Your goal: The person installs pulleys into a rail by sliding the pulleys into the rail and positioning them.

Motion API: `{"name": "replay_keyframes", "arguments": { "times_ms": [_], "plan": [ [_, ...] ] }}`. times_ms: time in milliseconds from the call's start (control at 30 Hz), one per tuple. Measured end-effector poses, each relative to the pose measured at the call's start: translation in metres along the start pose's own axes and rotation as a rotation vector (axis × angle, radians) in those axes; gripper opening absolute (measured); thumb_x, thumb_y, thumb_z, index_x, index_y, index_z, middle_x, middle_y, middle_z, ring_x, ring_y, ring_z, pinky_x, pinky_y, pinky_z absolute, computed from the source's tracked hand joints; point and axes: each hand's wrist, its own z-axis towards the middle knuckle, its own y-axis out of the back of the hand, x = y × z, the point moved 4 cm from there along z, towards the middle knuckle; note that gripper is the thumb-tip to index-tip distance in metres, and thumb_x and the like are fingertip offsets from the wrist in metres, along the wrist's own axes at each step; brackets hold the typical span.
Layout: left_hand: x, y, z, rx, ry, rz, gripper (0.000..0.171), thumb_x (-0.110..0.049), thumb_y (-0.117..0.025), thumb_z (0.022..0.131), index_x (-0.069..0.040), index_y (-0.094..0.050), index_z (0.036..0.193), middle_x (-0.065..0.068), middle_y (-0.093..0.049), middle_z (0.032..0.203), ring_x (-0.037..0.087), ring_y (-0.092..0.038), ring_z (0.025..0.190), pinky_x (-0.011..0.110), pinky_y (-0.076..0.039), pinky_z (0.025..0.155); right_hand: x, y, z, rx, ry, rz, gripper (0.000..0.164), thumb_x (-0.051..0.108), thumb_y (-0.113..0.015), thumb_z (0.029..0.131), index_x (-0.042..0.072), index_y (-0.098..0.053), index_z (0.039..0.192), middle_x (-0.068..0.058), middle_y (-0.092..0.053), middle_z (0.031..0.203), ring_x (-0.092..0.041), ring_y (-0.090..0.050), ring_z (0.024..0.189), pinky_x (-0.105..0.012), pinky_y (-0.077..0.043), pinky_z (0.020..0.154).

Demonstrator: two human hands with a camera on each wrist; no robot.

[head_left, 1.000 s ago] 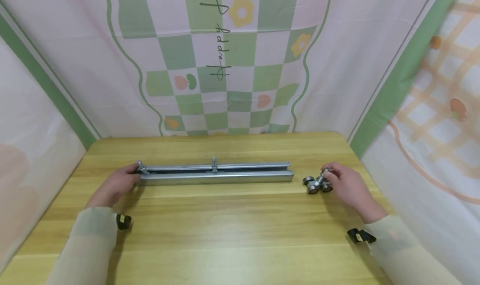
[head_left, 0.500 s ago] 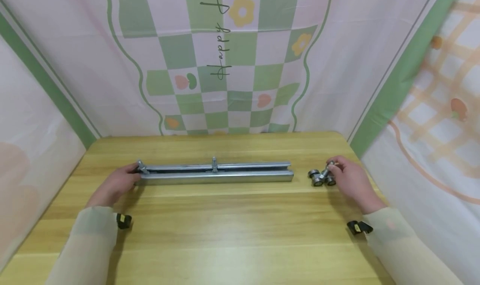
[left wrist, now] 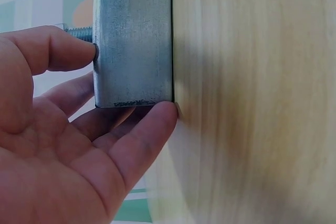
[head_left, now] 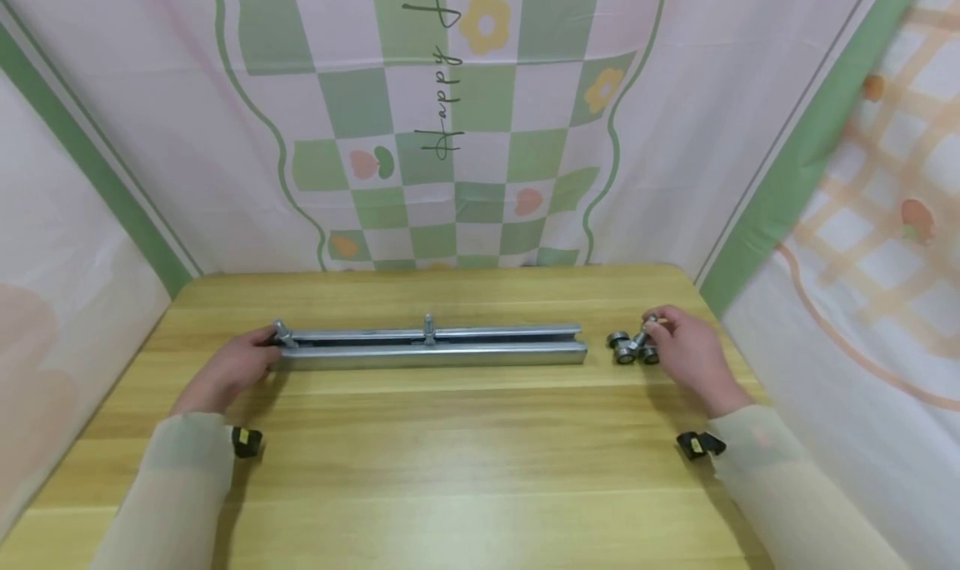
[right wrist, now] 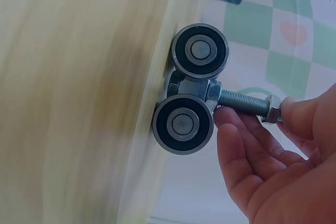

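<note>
A slotted metal track (head_left: 435, 355) lies lengthwise across the table, its slot facing up. Two bolts stick up from the slot: one bolt (head_left: 429, 328) near the middle and another bolt (head_left: 282, 333) at the left end. My left hand (head_left: 238, 367) grips that left end, thumb on the upper edge and other fingers around the end face. Off the track's right end, a small gap away, is a four-wheeled roller trolley (head_left: 632, 349). My right hand (head_left: 690, 355) pinches the nut end of its threaded bolt (right wrist: 244, 102); the wheels (right wrist: 182, 124) are low at the table surface.
The wooden table (head_left: 450, 470) ends at a back edge just beyond the track. Patterned fabric (head_left: 450, 120) hangs behind it and on both sides. A black strap device (head_left: 247, 442) is on each wrist.
My right hand has carried the roller trolley farther back, first rightward and then left again, so it now lines up with the track's right end. The left hand and track stay put.
</note>
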Motion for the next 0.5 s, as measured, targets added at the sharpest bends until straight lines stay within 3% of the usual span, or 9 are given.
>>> {"name": "replay_keyframes", "arguments": {
  "times_ms": [500],
  "plan": [
    [-0.002, 0.001, 0.002, 0.002, 0.006, 0.014, 0.068, -0.018, -0.047, 0.101, -0.003, -0.010, 0.157, 0.033, -0.005, 0.158, 0.057, -0.007, 0.141, 0.072, -0.009, 0.107, 0.029, -0.022, 0.006, 0.042, 0.003, 0.036, 0.032, 0.026, -0.045, 0.107, 0.004, -0.060, 0.124, -0.016, -0.070, 0.106, -0.033, -0.064, 0.094, -0.051, -0.053, 0.077]
  ]
}}
